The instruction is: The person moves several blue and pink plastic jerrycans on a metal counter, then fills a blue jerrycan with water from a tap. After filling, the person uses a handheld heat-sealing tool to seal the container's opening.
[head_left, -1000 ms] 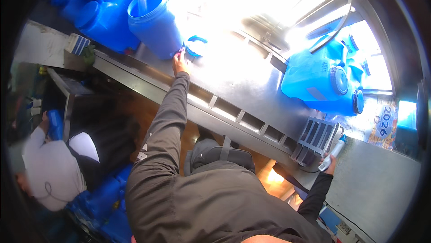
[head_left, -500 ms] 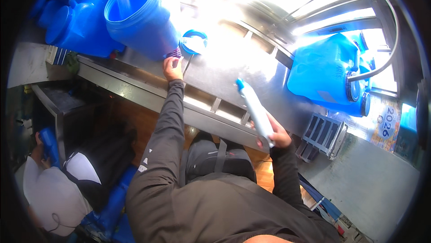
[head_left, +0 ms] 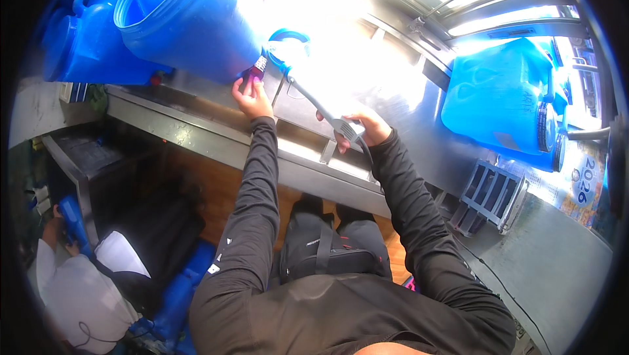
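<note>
My left hand (head_left: 253,99) pinches a small dark red item (head_left: 251,74) with a white patterned band; its exact kind is unclear. It is held at the foot of a large open blue drum (head_left: 190,40), above the steel bench. In my right hand (head_left: 368,125) is a slim pale heat gun (head_left: 318,98), vented at its rear, with a dark cord. Its blue nose end points toward the dark red item, with a small gap between them. Just beyond stands a round blue ring-like lid (head_left: 288,41), partly washed out by glare.
Blue jerrycans (head_left: 501,96) stand at the right, and more blue containers (head_left: 92,47) at the far left. A grey slotted rack (head_left: 490,191) sits on the right. Below left, another person (head_left: 82,289) holds a blue object (head_left: 73,217). Steel bench edge (head_left: 216,125) runs before me.
My right hand has moved left and inward, bringing the heat gun's nose near the item in my left hand. My left hand has shifted slightly, and the dark red item shows more clearly.
</note>
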Demonstrator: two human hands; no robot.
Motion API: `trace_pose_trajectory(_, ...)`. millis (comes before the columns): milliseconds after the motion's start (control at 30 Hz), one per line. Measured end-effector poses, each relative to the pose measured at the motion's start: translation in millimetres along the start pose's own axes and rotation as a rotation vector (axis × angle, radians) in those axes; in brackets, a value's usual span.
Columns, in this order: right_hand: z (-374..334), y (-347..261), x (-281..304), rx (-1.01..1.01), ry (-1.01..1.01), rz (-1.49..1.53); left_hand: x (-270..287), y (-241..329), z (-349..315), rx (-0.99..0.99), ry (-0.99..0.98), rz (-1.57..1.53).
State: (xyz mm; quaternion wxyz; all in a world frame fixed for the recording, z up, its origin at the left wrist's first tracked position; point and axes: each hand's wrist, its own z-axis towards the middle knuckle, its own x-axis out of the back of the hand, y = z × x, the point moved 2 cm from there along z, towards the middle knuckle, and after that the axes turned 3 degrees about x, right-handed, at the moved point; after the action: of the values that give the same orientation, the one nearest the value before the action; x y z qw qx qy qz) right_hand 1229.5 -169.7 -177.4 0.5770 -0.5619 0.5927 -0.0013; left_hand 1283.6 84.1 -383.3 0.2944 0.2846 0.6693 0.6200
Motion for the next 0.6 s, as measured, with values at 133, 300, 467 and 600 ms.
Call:
trace_pose_trajectory(133, 9.1, 10.1, 9.0, -0.001, -0.045, 0.045, -6.2, 9.8, -4.6, -0.125, -0.078, 0.176)
trace_pose_trajectory(300, 28.5, 20.5, 21.7, -0.011, -0.102, 0.215, -12.0, 14.1, -1.1, -0.095, -0.053, 0.068)
trace_pose_trajectory(467, 54.0, 24.0, 39.6, -0.005, -0.13, 0.475, -13.2, 16.8, -1.4, -0.175, -0.037, 0.211)
trace_pose_trajectory(600, 69.0, 26.4, 50.5, 0.006, -0.152, 0.5, -13.1, 15.4, -2.6, -0.233, -0.036, 0.246)
